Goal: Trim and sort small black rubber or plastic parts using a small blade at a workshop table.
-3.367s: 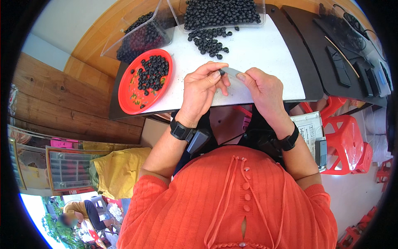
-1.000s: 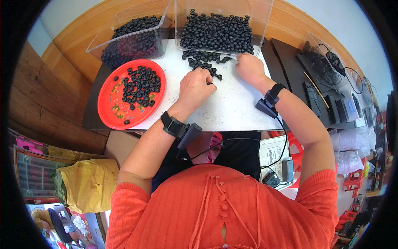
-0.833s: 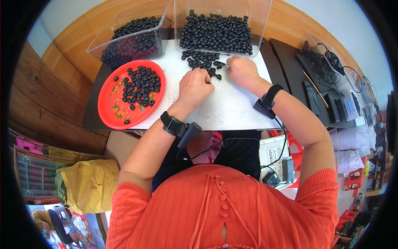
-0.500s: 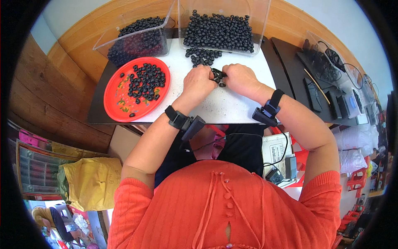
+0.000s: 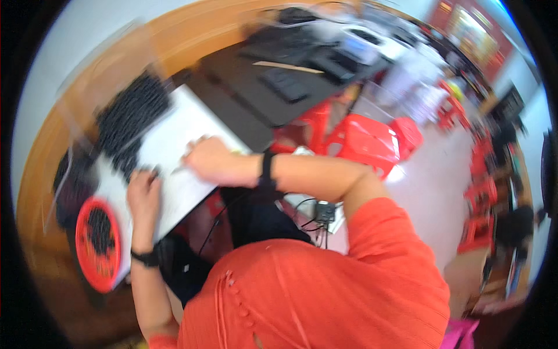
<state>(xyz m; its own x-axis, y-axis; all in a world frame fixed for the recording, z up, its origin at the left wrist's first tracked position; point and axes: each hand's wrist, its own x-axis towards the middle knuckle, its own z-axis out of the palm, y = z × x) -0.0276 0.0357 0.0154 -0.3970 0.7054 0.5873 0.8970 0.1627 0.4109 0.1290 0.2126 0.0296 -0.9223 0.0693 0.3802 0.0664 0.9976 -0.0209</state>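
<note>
- Broadly, everything here is smeared by motion, so the white rectangular work board (image 5: 174, 145) serves as the landmark; it lies tilted across the left half of the view on a dark tabletop (image 5: 261, 87) with a curved wooden rim (image 5: 192, 29).
- Along the board's far edge sit clear plastic bins heaped with small dark round beads (image 5: 131, 119); the heap spills onto the board's upper-left part. Judging by their look, the beads are light, hard and smooth, so they would roll and scatter at a careless touch and are best pinched one at a time between thumb and forefinger, or swept in a cupped palm.
- At the board's near-left end rests a round red plastic plate (image 5: 97, 244) carrying a smaller patch of the same dark beads; it looks thin and light and would be lifted by its raised rim.
- Off the board's right side, past the table edge, stand red plastic stools (image 5: 366, 139) on a pale floor.
- On the board's right part, the right hand (image 5: 212, 163), with a dark band at its wrist, lies palm down with fingers bent; something thin and pale may stick out at its fingertips, but the blur hides whether it grasps anything.
- On the board's near-left part, just beside the spilled beads, the left hand (image 5: 142, 195), wearing a black wristwatch, rests with fingers reaching toward them; I cannot tell whether it pinches a bead or lies slack.
</note>
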